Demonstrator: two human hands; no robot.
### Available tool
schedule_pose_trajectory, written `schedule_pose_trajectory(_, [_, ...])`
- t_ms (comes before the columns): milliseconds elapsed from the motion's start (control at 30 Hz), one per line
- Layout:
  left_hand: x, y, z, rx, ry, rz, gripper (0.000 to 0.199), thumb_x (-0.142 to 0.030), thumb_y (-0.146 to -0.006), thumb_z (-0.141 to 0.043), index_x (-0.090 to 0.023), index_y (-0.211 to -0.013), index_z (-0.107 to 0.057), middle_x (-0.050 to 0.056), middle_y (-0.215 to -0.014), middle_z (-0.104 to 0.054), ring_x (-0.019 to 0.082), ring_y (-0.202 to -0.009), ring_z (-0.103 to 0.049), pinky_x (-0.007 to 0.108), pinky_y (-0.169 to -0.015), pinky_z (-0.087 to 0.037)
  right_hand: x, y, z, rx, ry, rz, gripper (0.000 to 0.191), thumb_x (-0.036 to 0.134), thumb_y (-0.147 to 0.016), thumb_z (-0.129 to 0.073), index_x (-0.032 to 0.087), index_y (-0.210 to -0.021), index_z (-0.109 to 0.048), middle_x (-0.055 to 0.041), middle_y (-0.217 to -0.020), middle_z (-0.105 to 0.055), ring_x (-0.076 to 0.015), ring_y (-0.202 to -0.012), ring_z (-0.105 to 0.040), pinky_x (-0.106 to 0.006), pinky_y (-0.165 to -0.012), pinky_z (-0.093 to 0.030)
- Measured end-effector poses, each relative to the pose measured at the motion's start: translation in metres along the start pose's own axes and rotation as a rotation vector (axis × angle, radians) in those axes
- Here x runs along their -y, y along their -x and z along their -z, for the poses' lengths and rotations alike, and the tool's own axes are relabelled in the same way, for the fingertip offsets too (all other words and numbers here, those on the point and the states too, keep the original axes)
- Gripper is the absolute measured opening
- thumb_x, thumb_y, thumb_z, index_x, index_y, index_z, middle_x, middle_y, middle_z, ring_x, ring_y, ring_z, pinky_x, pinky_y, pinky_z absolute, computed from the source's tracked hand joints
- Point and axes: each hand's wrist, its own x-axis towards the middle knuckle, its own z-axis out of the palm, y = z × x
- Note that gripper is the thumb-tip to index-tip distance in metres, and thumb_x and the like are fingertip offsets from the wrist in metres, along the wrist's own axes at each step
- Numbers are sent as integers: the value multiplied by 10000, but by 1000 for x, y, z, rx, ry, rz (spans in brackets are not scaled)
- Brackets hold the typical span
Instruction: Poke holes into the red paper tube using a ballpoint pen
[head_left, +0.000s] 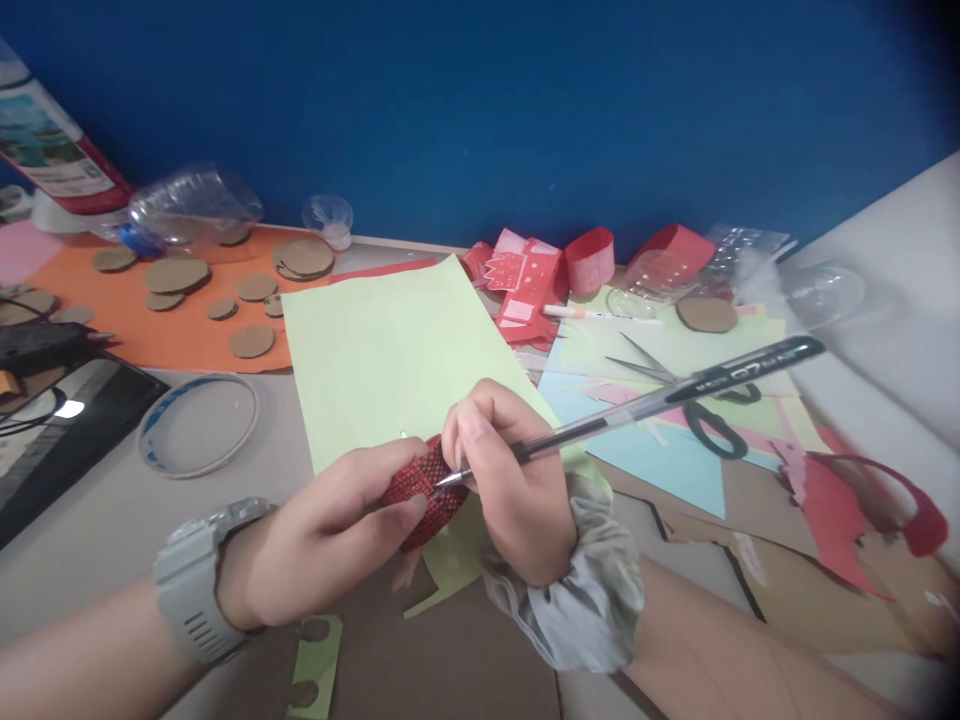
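At the centre, my left hand (337, 530) grips a small red and black woven piece (426, 492) between its thumb and fingers. My right hand (510, 480) is closed round a black-and-clear gel pen (630, 405), whose metal tip rests at or just above the woven piece. The right fingertips are also close to the piece's right edge; whether they touch it is unclear. Under and behind both hands lies a pale green sheet (382, 350), with a cut green scrap (454, 555) below the woven piece.
Cardboard discs (177, 274) lie on orange paper (150, 335) at the left, near a plastic bottle (199, 205) and a tape roll (199, 425). Open scissors (679, 385), coloured papers (652, 470) and red paper pieces (529, 285) are at the right. A blue partition (465, 120) stands behind.
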Motion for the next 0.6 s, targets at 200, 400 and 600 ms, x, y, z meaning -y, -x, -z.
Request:
schedule_pose_trajectory(200, [0,-1,0,5,-28,-23,223,-203,-1026,-408,-185,-864,-560,-17,-713,-632,139,-621,-580,233,-626,-480,1,-1,1,10,37,-4,354,204,-991,-510,233,-659,-390,69,-607,-318,-99,-529,-315,-259,-493,-274])
schedule_pose_trajectory(400, [2,-1,0,25,-45,-17,203,-173,-1014,-406,-188,-878,-556,-20,-704,-620,142,-619,-574,236,-620,-484,3,-1,-1,-37,84,1,339,170,-959,-509,235,-652,-382,67,-599,-336,-103,-545,-337,-249,-499,-295])
schedule_pose_trajectory(600, [0,-1,-1,-3,-45,-39,218,-188,-1015,-412,-194,-845,-549,-18,-700,-617,139,-617,-570,241,-620,-475,5,-2,-1,-30,108,-13,342,167,-939,-506,241,-640,-356,69,-593,-319,-105,-539,-327,-253,-495,-293])
